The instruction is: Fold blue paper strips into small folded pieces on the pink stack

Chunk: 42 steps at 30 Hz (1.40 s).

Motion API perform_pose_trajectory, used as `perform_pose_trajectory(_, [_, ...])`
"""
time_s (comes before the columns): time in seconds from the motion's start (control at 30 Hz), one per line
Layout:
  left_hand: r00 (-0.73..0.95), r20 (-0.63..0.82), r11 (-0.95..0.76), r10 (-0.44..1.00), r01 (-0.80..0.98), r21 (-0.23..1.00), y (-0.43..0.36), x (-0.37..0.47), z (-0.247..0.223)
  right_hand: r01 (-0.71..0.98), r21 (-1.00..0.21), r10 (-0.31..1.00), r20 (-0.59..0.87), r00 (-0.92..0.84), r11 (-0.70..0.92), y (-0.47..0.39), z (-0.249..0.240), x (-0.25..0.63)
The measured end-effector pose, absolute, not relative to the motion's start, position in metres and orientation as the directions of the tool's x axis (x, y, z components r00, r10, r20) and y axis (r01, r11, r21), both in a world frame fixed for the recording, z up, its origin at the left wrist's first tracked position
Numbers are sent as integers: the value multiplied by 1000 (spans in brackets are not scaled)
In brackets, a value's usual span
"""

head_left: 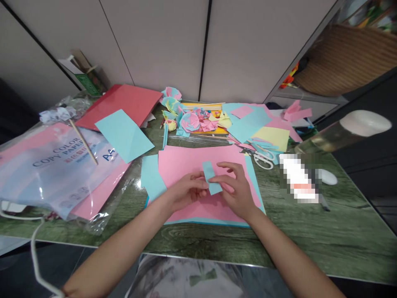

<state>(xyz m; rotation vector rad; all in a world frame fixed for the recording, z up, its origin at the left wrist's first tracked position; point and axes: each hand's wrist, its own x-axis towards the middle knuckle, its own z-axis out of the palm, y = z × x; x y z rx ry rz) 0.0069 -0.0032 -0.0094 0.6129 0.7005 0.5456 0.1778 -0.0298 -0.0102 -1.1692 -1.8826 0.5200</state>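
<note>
Pale blue paper strip (214, 189), one, held above a pink sheet (198, 156) that tops one layered stack on the bench (310, 240); judged very light, thin and pliable, easily creased, hardly slippery, and best taken by its edges between thumb and fingertip; left hand (190, 190), one, its grip pinched on the strip's left edge; right hand (237, 186), one, index finger laid across the strip, though whether its grip truly clasps the paper I cannot tell; scissors (264, 159), one pair, white-handled, beyond the stack to the right; red folder-like board (124, 101), one, at the back left; larger blue sheet (124, 138), one, partly over that board; clear packet of colour copy paper (62, 165), one, at the left; wooden stick (83, 142), one, lying on the packet, a crumpled pale paper head at its end; paper flowers (190, 123), several, too overlapped to count exactly; bottle (335, 134), one, white-capped, at the right.
</note>
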Motion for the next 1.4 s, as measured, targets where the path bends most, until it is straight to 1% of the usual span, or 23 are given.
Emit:
perform_pose_trajectory(0.07, [627,-437,679,645,-209,703,-5,9,-10,507,-745,896,416,-155,434,-29,-8,179])
perform_pose_trajectory(0.1, [582,-426,633,693,-208,746,-6,9,-10,467,-797,920,378,-107,382,-29,-7,180])
perform_pose_trajectory(0.17, [421,-337,450,842,-205,869,-9,11,-8,310,-922,972,232,-32,230,-28,-6,182])
perform_pose_trajectory(0.2, [337,-266,340,903,-181,923,-10,11,-6,208,-969,991,133,-31,136,-27,-6,182])
perform_pose_trajectory(0.23, [285,-202,251,937,-150,956,-11,12,-4,114,-993,998,33,-59,40,-27,-7,183])
perform_pose_trajectory(0.27, [271,-159,199,949,-126,972,-12,12,-2,45,-998,993,-54,-107,-50,-26,-7,183])
perform_pose_trajectory(0.3, [292,-145,186,945,-118,975,-13,13,0,8,-993,978,-121,-168,-121,-26,-8,183])
perform_pose_trajectory(0.33, [323,-154,202,934,-123,971,-13,14,0,2,-985,960,-167,-226,-171,-26,-8,182])
perform_pose_trajectory(0.4, [369,-197,266,908,-146,953,-13,15,-1,54,-979,933,-204,-295,-197,-27,-8,180])
perform_pose_trajectory(0.47, [360,-232,302,904,-151,941,-12,16,-4,115,-980,934,-192,-301,-165,-27,-7,177])
perform_pose_trajectory(0.57, [340,-236,295,910,-132,946,-11,16,-8,146,-983,960,-140,-241,-107,-29,-4,173])
perform_pose_trajectory(0.67, [352,-222,281,909,-127,951,-12,16,-9,176,-984,991,-27,-132,-4,-32,-3,171])
perform_pose_trajectory(0.73, [357,-234,296,904,-129,947,-12,15,-8,257,-962,993,70,-90,91,-34,-4,171])
perform_pose_trajectory(0.83, [352,-258,322,900,-137,937,-12,14,-7,390,-889,970,205,-128,240,-37,-3,171])
perform_pose_trajectory(0.97, [367,-271,359,890,-195,913,-10,12,-7,445,-811,924,325,-200,381,-37,-3,171])
perform_pose_trajectory(1.07, [373,-279,384,885,-243,891,-10,11,-8,471,-774,906,357,-229,424,-36,-3,172])
perform_pose_trajectory(1.27, [390,-286,405,876,-268,874,-11,11,-6,493,-735,885,381,-268,466,-36,-8,174])
perform_pose_trajectory(1.4, [354,-277,355,894,-178,918,-10,12,-5,489,-734,882,385,-273,472,-37,-7,174])
